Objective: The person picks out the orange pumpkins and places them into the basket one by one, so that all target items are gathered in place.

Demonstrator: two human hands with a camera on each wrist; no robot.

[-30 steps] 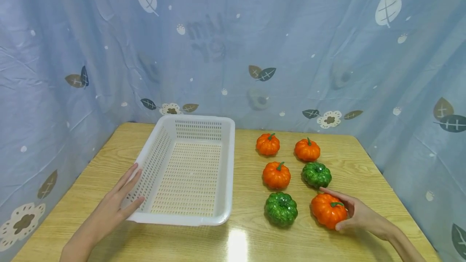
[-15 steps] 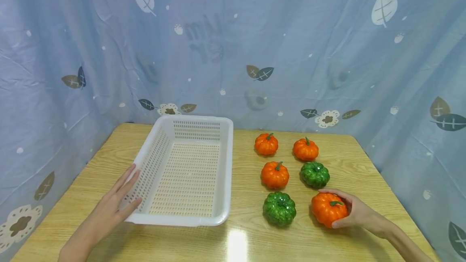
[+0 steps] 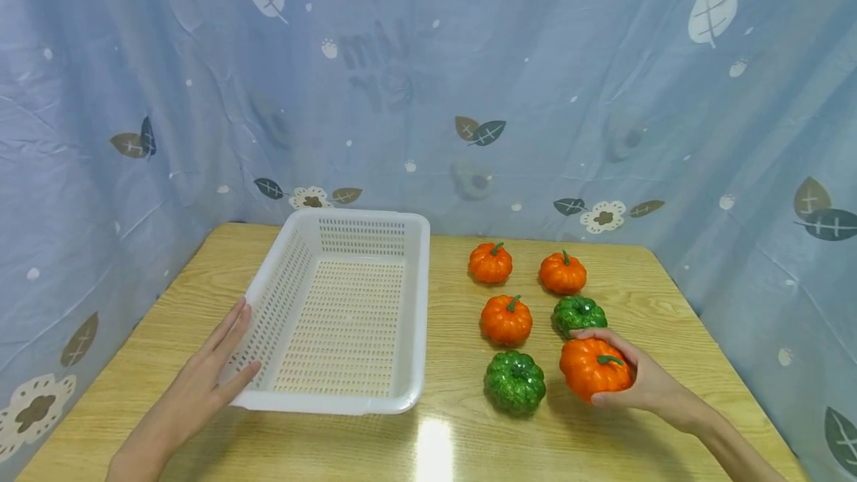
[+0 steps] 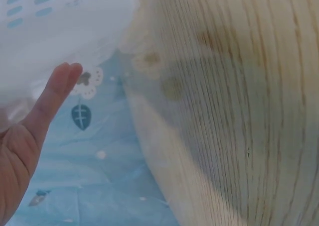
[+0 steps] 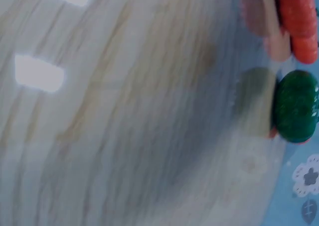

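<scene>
In the head view my right hand (image 3: 646,385) grips an orange toy pumpkin (image 3: 594,369) with a green stem, thumb on the near side and fingers over the far side. A shadow lies on the table beneath it. Just behind it is a green pumpkin (image 3: 579,315), partly covered by my fingers. Another green pumpkin (image 3: 515,383) sits to its left. My left hand (image 3: 204,381) rests with straight fingers against the left wall of a white plastic basket (image 3: 420,303). The left wrist view also shows this hand (image 4: 25,141) beside the basket (image 4: 60,47).
Three more orange pumpkins stand farther back: one at the back left (image 3: 490,264), one at the back right (image 3: 563,274) and one in the middle (image 3: 506,320). A blue patterned curtain (image 3: 402,95) hangs around the wooden table (image 3: 335,445).
My right hand has closed around the orange pumpkin and raised it, moving slightly left and toward the back. My left hand stays at the basket's side.
</scene>
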